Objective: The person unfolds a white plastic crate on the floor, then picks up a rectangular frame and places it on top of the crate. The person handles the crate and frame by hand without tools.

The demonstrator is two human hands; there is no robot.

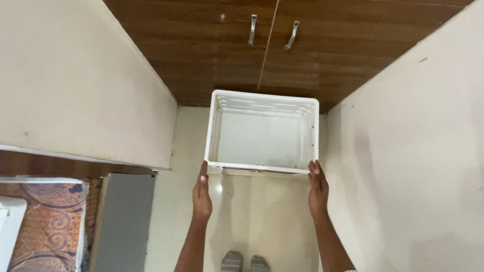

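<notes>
walls (57, 64) flank both sides | wardrobe doors (319, 38) block ahead | crate (262, 135) fills gap

Soft, even indoor light fills the narrow space, bright enough with no hard shadows. The glossy floor (247, 211) just below the white basket (262, 133) throws back a pale sheen. The walls either side of the basket splay outward from wide-lens stretch. Everything stays sharp; the basket's white nearly washes out.
</notes>
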